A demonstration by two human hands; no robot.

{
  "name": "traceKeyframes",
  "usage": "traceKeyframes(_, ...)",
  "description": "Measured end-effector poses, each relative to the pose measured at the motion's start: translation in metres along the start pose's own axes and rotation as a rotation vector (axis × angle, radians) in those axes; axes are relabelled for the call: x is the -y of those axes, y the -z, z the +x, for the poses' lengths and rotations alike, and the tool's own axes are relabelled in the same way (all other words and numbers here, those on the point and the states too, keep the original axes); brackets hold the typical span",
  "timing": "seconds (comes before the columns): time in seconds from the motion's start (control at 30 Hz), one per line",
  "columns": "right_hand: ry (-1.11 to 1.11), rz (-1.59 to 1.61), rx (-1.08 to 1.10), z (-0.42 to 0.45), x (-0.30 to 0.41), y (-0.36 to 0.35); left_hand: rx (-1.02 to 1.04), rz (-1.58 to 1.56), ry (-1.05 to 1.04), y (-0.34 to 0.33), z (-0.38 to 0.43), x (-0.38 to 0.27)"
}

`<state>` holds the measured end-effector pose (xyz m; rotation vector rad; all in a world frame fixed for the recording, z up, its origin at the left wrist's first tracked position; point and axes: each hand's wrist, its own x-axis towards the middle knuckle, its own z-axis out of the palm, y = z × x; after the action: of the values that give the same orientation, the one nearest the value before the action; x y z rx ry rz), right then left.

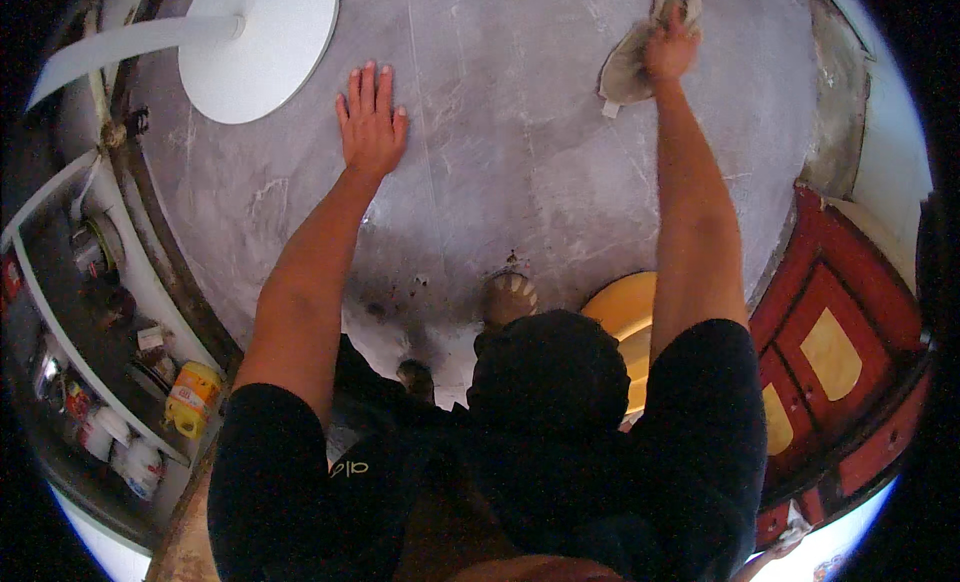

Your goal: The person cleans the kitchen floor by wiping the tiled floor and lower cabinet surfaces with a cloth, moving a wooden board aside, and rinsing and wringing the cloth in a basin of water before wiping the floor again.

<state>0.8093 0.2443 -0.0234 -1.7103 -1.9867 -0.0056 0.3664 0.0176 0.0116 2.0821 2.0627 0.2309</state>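
Note:
My left hand (371, 128) lies flat, palm down and fingers apart, on a grey, scuffed surface (465, 169) that looks like a concrete floor. It holds nothing. To its upper left is a round white base (259, 49) with a white pole. At the upper right my right hand (673, 49) is on a crumpled grey-beige cloth (628, 68), held against the same surface; its fingers are blurred and partly hidden in the folds. A small pale tag sticks out from the cloth's lower edge.
Shelves (82, 364) on the left hold a yellow plastic bottle (191, 398) and bags. A red cabinet (825, 334) with yellow panels stands at right. An orange-yellow round object (626, 304) is partly behind my right arm. Footwear (510, 297) shows near my head. Someone's hand appears at lower right.

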Motion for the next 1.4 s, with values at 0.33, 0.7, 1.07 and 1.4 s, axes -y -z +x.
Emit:
traceKeyframes(0.33,0.378,0.303,0.49,-0.185,0.274,0.007,-0.001,-0.107,0.0,0.002,-0.012,0.03)
traceKeyframes(0.7,0.743,0.783,1.227,-0.361,0.344,0.107,0.288,0.179,0.342,0.081,-0.154,0.161)
traceKeyframes(1.07,-0.048,0.691,0.807,-0.1,0.317,0.071,-0.104,-0.472,0.454,0.059,-0.332,0.13)
traceKeyframes(1.4,0.679,0.331,0.344,-0.229,0.44,-0.042,-0.237,-0.246,0.75,0.037,-0.399,0.149)
